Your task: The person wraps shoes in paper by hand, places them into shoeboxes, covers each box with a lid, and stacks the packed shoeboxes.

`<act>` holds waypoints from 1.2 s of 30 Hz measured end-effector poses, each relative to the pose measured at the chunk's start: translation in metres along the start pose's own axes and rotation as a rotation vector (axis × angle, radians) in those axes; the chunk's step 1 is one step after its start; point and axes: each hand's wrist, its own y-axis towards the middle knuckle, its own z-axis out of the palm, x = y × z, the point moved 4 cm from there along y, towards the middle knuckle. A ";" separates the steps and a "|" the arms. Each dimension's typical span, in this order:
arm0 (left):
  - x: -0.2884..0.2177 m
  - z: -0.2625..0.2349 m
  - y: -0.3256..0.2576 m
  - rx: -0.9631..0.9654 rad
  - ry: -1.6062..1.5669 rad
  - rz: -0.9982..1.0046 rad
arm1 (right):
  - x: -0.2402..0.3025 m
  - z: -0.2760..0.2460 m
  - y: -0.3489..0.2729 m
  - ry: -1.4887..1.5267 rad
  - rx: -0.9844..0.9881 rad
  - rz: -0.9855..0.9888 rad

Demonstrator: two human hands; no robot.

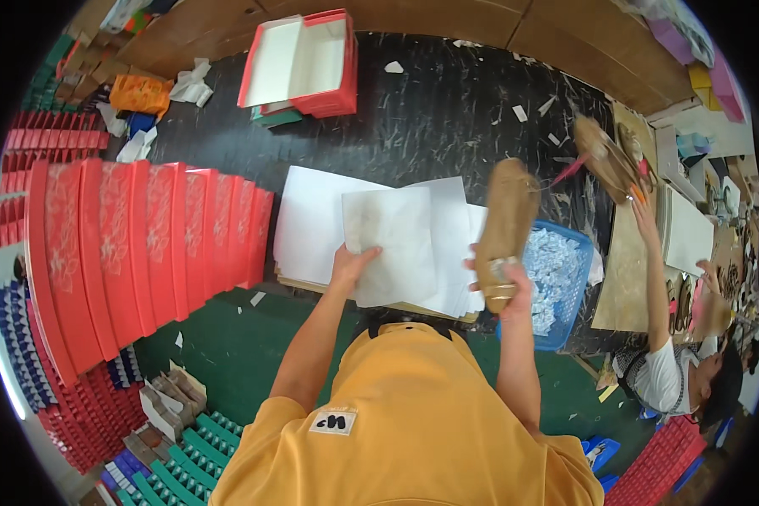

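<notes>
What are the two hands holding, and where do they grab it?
The right hand holds a tan shoe by its heel end. The left hand grips a sheet of white tissue paper at its lower left edge.

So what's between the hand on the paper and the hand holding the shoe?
In the head view, white paper sheets lie between the left hand and the right hand gripping the tan shoe.

Paper stack [371, 228] lies between box row [143, 244] and basket [565, 278].

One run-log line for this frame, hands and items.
left hand: grips tissue sheet | right hand: holds tan shoe upright | blue basket beside | paper stack beneath
</notes>
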 end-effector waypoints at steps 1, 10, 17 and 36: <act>0.004 -0.007 0.001 0.003 -0.009 0.005 | -0.022 0.001 0.008 -0.283 -0.032 0.106; 0.024 -0.022 -0.008 -0.242 0.053 0.176 | -0.200 0.008 0.099 -2.034 -0.141 -0.096; 0.039 -0.026 0.008 -0.388 0.316 0.268 | -0.117 -0.020 0.128 -1.624 -0.472 0.029; -0.026 -0.021 0.000 -0.061 0.078 0.288 | -0.158 -0.029 0.128 -0.867 -0.092 0.314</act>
